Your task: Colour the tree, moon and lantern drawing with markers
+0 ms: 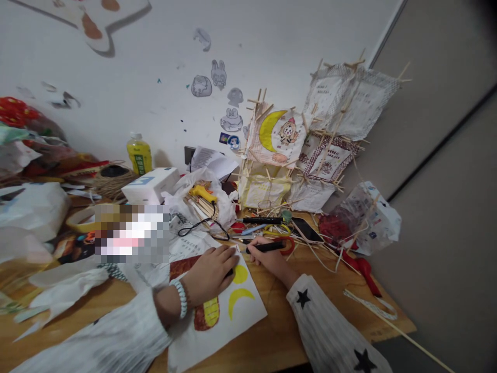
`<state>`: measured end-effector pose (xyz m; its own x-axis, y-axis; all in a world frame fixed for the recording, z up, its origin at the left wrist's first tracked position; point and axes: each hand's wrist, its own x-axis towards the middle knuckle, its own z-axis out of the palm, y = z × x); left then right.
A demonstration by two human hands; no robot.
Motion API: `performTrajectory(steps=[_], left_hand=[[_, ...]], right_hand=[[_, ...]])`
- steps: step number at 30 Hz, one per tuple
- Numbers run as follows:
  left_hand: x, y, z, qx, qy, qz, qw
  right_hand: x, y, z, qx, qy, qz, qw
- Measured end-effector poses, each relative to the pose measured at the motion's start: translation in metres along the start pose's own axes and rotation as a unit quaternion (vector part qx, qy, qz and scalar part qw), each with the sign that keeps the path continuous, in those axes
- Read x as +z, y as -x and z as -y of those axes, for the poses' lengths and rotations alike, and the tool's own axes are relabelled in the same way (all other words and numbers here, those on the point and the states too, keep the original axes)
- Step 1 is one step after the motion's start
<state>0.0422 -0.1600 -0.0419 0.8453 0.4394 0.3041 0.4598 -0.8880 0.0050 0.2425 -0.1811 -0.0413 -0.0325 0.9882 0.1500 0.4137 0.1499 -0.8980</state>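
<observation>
My left hand (207, 274) rests on a white sheet of paper (217, 342), fingers together and slightly curled. A small black object (230, 272), perhaps a pen cap, pokes out between its thumb and forefinger. The sheet carries a yellow circle (240, 274), a yellow crescent (238, 300) and a brown-and-yellow shape (205, 316), partly covered by this hand. My right hand (267, 256) grips a black marker (267, 247) near the sheet's upper right corner. The marker's tip points left, close to the paper's edge; whether it touches cannot be seen.
A paper-and-stick lantern frame (279, 140) stands against the wall. Before it lie a phone (306, 229), scissors (287, 245) and pens. A plastic bag with a yellow glue gun (203, 194), a white box (150, 185) and a bottle (139, 155) stand at the back left.
</observation>
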Motion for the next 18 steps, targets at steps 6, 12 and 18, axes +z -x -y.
performTrajectory(steps=[6, 12, 18], left_hand=[[-0.0017, 0.0002, -0.0014, -0.004, 0.000, 0.009, 1.000], [0.0010, 0.0004, -0.0006, -0.002, 0.000, 0.002, 1.000], [0.0017, 0.0000, 0.0001, -0.006, 0.002, 0.008, 1.000]], right_hand=[[-0.0002, -0.0015, -0.0011, 0.011, -0.011, 0.007, 1.000], [-0.0013, -0.0013, 0.0004, 0.008, -0.022, 0.014, 1.000], [-0.0019, -0.0035, -0.0035, 0.011, -0.035, 0.019, 0.999]])
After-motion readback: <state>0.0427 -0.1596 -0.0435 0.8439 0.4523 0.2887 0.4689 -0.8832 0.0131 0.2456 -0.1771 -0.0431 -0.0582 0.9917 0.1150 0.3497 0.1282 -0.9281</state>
